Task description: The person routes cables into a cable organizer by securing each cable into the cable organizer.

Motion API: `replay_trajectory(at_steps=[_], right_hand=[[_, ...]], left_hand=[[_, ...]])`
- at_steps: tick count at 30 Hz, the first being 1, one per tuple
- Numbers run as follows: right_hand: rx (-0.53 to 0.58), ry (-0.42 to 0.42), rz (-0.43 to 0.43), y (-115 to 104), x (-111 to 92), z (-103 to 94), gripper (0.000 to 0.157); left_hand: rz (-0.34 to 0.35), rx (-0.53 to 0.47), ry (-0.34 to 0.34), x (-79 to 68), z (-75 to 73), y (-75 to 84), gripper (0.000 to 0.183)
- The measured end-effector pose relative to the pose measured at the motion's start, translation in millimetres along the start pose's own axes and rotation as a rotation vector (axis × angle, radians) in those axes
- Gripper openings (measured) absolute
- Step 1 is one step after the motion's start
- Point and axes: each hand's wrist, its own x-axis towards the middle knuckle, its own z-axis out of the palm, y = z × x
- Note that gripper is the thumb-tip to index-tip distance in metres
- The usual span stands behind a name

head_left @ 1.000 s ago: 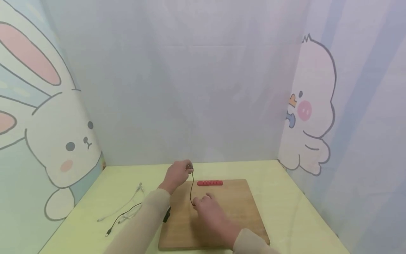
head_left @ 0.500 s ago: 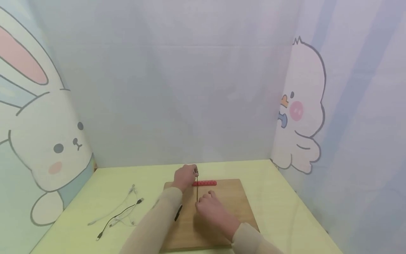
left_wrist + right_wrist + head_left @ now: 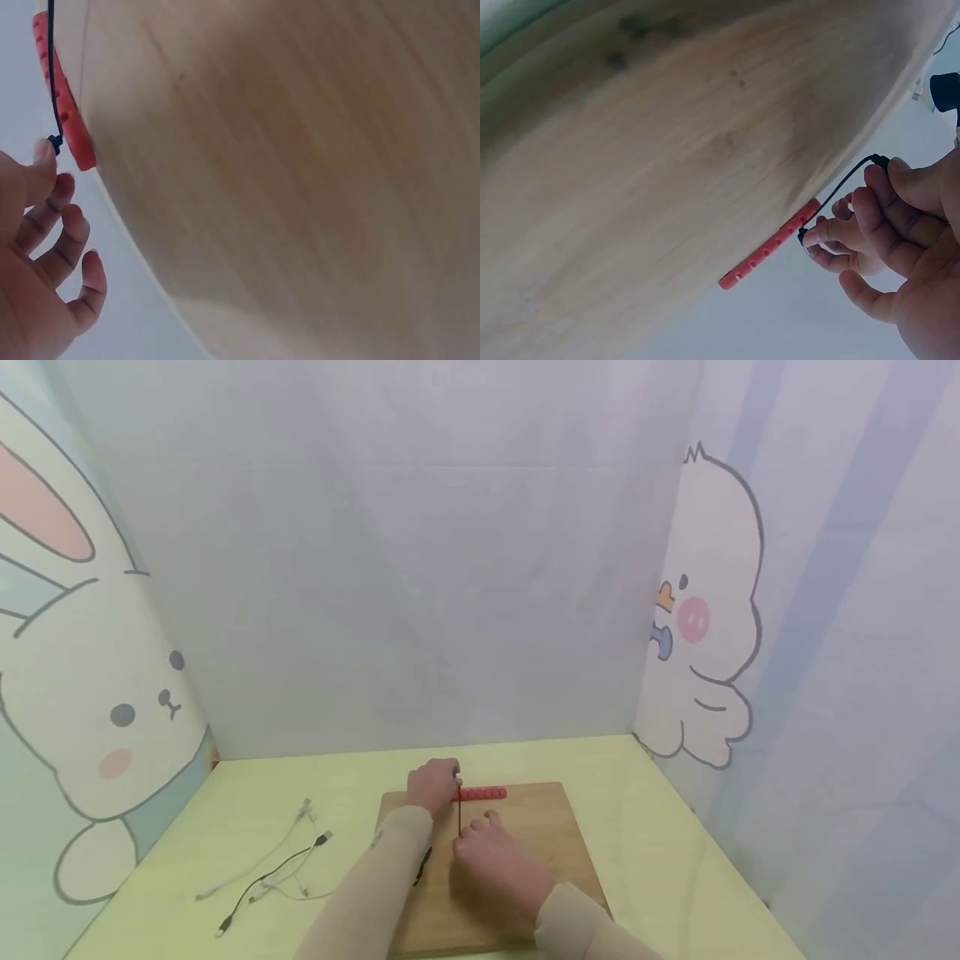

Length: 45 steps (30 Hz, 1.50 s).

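A short black cable (image 3: 460, 817) is stretched between the hands. The left hand (image 3: 432, 787) pinches its far end, a connector with a pale tip, right beside the left end of a red slotted strip (image 3: 485, 793). Several notches line this strip, which lies along the far edge of a wooden board (image 3: 543, 835). Nearer me, over the board's middle, the right hand (image 3: 497, 853) pinches the cable's other end between thumb and forefinger. In the right wrist view that black connector (image 3: 881, 160) shows at the thumb tip, while the remaining fingers are loosely bent.
White cables (image 3: 262, 860) and a black cable (image 3: 273, 870) with plugs at both ends lie on the yellow table (image 3: 675, 877) left of the board. A dark object (image 3: 423, 865) sits beside the left sleeve. Printed curtains (image 3: 420, 568) enclose the table.
The left hand has come lower and closer to the red strip's left end. The cable, curved before, now runs straight between the hands. The head view has shifted slightly rightward.
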Motion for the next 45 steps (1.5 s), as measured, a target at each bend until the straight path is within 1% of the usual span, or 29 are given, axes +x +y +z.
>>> replay_trajectory(at_steps=[3, 6, 11, 14, 17, 21, 23, 25, 28, 33, 36, 39, 42, 45], right_hand=[[0.003, -0.022, -0.004, -1.4, 2.2, 6.9, 0.007], [0.026, -0.042, 0.006, -1.9, 4.2, 10.2, 0.009], [0.045, -0.054, 0.011, -1.7, 5.7, 12.1, 0.009], [0.034, -0.048, 0.02, -2.2, 6.1, 14.3, 0.011], [0.021, -0.035, 0.027, -4.4, 5.5, 14.0, 0.01], [0.008, -0.022, 0.011, -10.7, 3.8, 7.9, 0.006], [0.01, -0.031, 0.009, -14.0, 3.4, 3.5, 0.005], [0.026, -0.051, 0.018, -16.7, 3.4, -0.7, 0.005], [0.061, -0.092, 0.035, -19.7, 3.6, -6.3, 0.008], [0.116, -0.133, 0.04, -23.5, 3.6, -12.2, 0.011], [0.111, -0.141, 0.049, -23.9, 2.9, -12.6, 0.012], [0.104, -0.137, 0.053, -22.7, 1.2, -13.9, 0.013], [0.075, -0.149, 0.062, -21.0, 2.7, -16.1, 0.013], [0.036, -0.176, 0.078, -19.3, 6.2, -19.7, 0.011]], left_hand=[[-0.029, -0.002, 0.008, 0.4, 4.8, -1.9, 0.009], [-0.04, 0.008, 0.02, 0.7, 7.4, -3.4, 0.01], [-0.065, 0.035, 0.011, 1.4, 10.8, -6.1, 0.012], [-0.061, 0.043, 0.015, 2.3, 8.9, -5.2, 0.014], [-0.063, 0.033, 0.01, 2.1, 3.0, -2.6, 0.014], [-0.094, 0.019, -0.038, -1.5, -3.2, 0.6, 0.006], [-0.101, 0.021, -0.056, -3.9, -5.5, 2.2, 0.007], [-0.096, 0.035, -0.058, -5.5, -6.8, 3.7, 0.01], [-0.082, 0.063, -0.041, -7.7, -8.0, 5.1, 0.012], [-0.034, 0.134, -0.004, -11.5, -7.6, 3.6, 0.013], [-0.007, 0.159, 0.018, -13.6, -8.5, 2.9, 0.014], [0.003, 0.176, 0.036, -13.5, -10.1, 3.1, 0.017], [0.019, 0.198, 0.049, -13.2, -12.2, 3.1, 0.018], [0.046, 0.225, 0.072, -11.9, -12.1, -0.8, 0.02]])
